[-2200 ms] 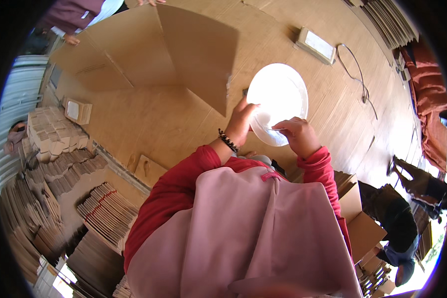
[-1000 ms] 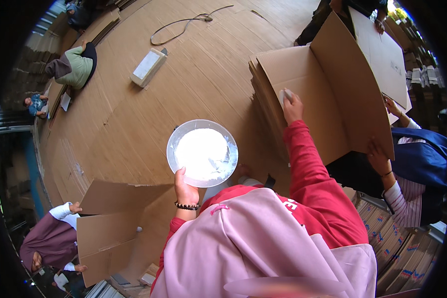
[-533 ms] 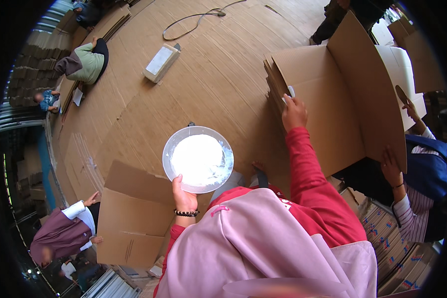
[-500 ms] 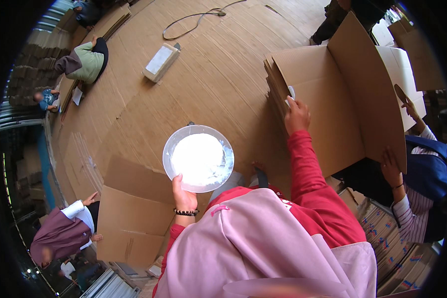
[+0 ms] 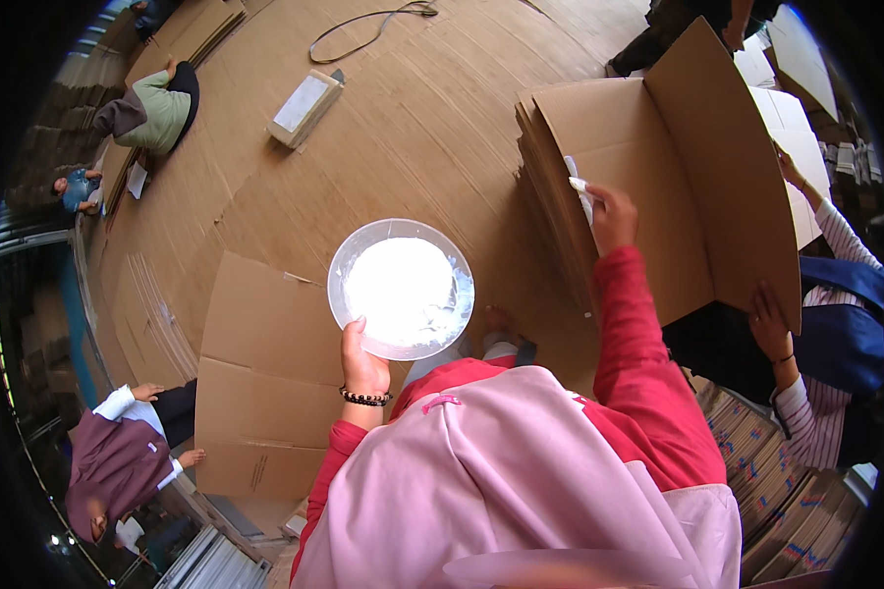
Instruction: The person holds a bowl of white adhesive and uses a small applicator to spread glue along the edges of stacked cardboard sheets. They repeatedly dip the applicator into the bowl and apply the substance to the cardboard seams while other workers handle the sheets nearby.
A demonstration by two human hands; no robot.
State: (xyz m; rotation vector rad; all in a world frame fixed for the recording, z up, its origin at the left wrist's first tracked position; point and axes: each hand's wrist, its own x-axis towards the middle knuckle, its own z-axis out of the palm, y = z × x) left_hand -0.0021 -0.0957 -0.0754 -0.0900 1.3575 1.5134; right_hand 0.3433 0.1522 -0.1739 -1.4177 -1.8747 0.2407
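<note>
- The left hand (image 5: 365,365), just below the centre of the frame, is clamped on a translucent bowl (image 5: 398,228), thumb over the near rim; its other fingers are mostly hidden.
- The bowl sits at mid-frame, bearing a bright white mass (image 5: 398,285) with smears along its inner wall; it holds nearly the same place as half a second ago.
- The right hand (image 5: 615,218), right of centre in the upper half, has its fingers pinched together on a slim white tool (image 5: 580,187).
- About two seconds ago this hand was at the bowl; now it is well apart from it, over the left edge of a folded cardboard sheet (image 5: 599,118) at upper right. Against half a second ago it lies further right across that edge, with more of the tool showing.
- At the right side, a co-worker's lower hand (image 5: 771,324) remains on the sheet's raised panel (image 5: 717,157), while the upper hand (image 5: 789,165) has shifted higher.
- At lower left, another cardboard sheet (image 5: 265,393) lies flatter than before, its top panel reaching higher in the frame; one hand of a person in maroon (image 5: 191,457) touches its left edge.
- A pale block (image 5: 304,108) and a dark cable (image 5: 373,31) lie on the floor at upper middle.
</note>
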